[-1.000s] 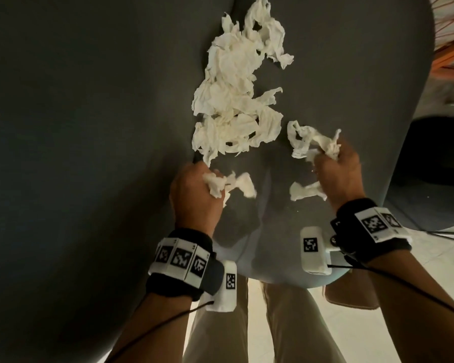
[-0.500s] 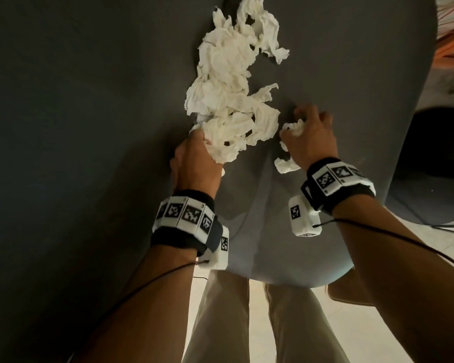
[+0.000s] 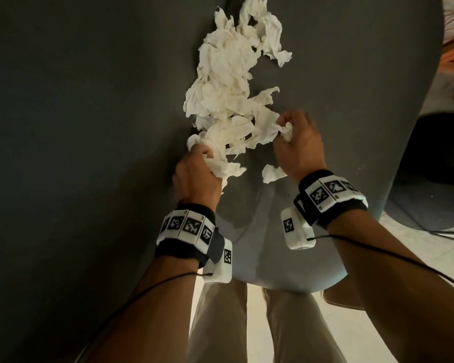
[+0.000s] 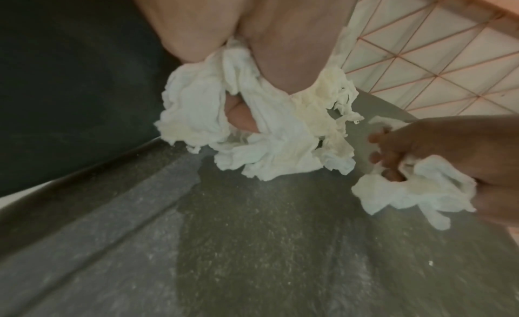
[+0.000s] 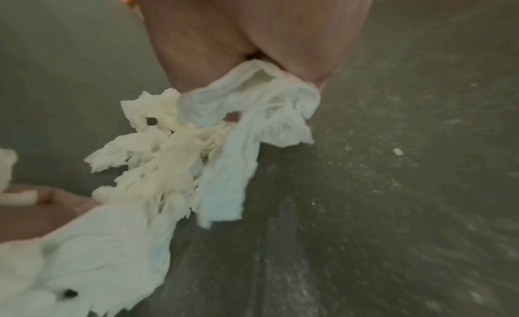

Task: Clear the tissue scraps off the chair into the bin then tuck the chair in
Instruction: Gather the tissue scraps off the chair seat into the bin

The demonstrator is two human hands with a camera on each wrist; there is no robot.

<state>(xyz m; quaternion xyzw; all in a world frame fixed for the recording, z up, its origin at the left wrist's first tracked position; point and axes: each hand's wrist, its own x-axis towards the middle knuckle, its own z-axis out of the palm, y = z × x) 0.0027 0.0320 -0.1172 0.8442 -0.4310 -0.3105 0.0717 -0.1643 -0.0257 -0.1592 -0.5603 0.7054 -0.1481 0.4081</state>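
White crumpled tissue scraps (image 3: pixel 231 82) lie in a long pile along the crease of a dark grey chair (image 3: pixel 351 74). My left hand (image 3: pixel 198 174) grips a wad of tissue (image 4: pixel 269 144) at the near end of the pile. My right hand (image 3: pixel 296 142) clutches another wad (image 5: pixel 252 113) against the pile's right side, with a strip hanging below the fist. In the left wrist view the right hand (image 4: pixel 449 153) holds its scraps (image 4: pixel 415 193) just right of the left hand's wad. A small loose scrap (image 3: pixel 273 174) lies on the seat between my wrists.
A dark round opening (image 3: pixel 440 158), possibly the bin, sits low at the right beyond the chair's edge. Pale tiled floor (image 3: pixel 417 279) and my legs (image 3: pixel 220 323) show below the seat's front edge. A cable (image 3: pixel 443 233) crosses the floor at right.
Both hands have moved forward from the seat's front into the pile. Each has gathered more tissue; the right hand has closed in against the pile's right side.
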